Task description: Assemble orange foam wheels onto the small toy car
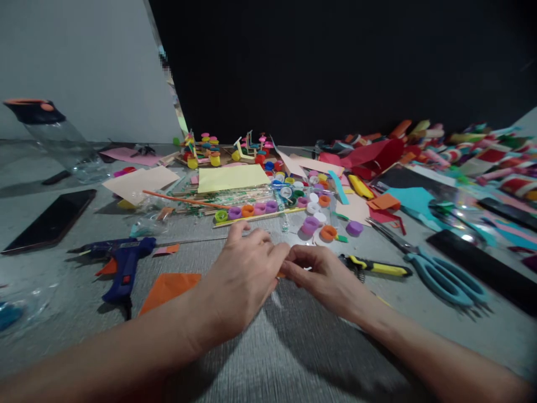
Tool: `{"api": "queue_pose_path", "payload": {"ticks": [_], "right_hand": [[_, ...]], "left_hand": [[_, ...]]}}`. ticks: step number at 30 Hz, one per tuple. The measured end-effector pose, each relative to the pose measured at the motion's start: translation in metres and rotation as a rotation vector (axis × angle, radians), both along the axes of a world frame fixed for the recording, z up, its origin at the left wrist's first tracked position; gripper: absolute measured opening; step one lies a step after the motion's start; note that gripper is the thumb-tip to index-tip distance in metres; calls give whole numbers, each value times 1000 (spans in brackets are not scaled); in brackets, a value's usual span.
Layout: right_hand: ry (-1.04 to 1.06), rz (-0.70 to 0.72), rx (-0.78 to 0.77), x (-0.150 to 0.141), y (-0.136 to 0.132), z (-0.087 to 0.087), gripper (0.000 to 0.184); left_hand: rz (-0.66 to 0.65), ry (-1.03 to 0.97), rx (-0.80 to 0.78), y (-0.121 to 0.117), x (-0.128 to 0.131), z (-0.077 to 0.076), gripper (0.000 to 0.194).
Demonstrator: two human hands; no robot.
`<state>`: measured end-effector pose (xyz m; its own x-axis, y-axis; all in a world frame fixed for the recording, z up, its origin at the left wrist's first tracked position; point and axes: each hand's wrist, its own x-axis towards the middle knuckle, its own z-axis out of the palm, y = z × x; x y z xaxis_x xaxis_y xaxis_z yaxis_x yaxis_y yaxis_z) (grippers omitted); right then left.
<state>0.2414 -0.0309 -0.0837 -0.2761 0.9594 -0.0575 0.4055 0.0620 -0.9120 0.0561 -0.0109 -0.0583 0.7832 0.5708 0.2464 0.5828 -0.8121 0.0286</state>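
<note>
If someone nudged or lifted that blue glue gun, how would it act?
The glue gun would probably feel stiff, as it looks like hard plastic. Lying on its side, it would likely slide rather than roll. The cord at its handle might tug back when lifted.

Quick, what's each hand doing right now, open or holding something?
Left hand: fingers bent; can't tell if it's holding anything.
Right hand: closed, seemingly pinching a small orange piece.
</note>
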Motion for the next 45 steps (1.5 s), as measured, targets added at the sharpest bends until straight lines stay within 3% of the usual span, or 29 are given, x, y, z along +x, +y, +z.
{"api": "queue_pose_path", "payload": {"ticks": [8,30,36,41,45], "right_hand": [[87,20,-26,-2,2,-1,17],[32,53,0,-3,4,1,23],[-123,-29,102,5,5,8,35],[-194,-60,225,10,0,13,22],[-196,16,326,7,-1,9,27]], "left_hand": [[-6,-37,-4,-2,-1,-3,15],[0,-70,-71,-4,0,-3,26],[36,-31,-36,-2,-10,17,54],[72,-24,-44,7,-26,40,56],[75,-70,-23,11,-33,46,56]]}}
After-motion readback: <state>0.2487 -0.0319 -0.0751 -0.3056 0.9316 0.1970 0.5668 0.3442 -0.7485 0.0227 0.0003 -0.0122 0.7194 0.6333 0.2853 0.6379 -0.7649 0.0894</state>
